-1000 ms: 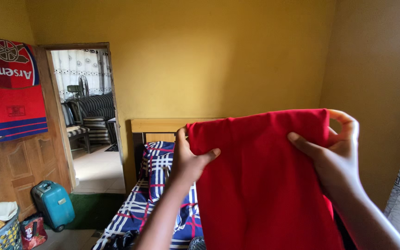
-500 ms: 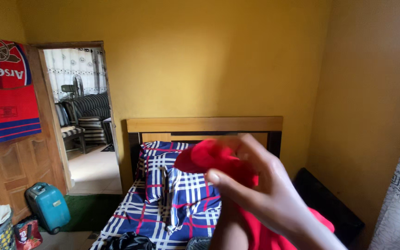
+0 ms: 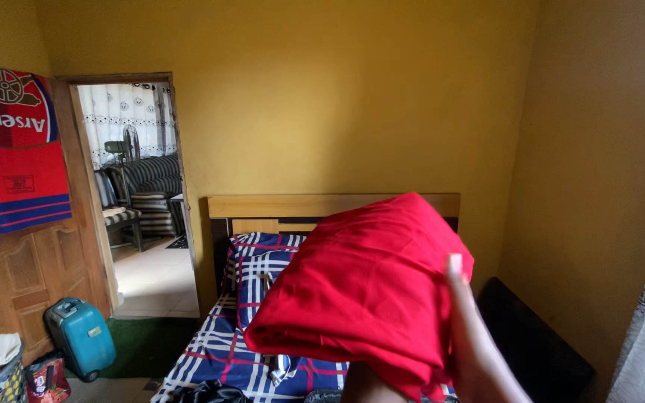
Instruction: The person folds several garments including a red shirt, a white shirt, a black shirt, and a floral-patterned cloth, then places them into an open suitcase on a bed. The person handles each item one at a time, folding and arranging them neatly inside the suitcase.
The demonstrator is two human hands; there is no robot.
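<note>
A folded red cloth (image 3: 367, 287) is held up over the bed (image 3: 263, 336) by the right hand (image 3: 472, 336), fingers clamped on its edge. The left hand is hidden beneath the cloth, so its fingers cannot be told.

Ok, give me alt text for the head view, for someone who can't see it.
A folded red cloth is held up in front of the camera, the right hand at its right edge. Behind it are a bed with plaid bedding, a wooden headboard and yellow walls.
</note>
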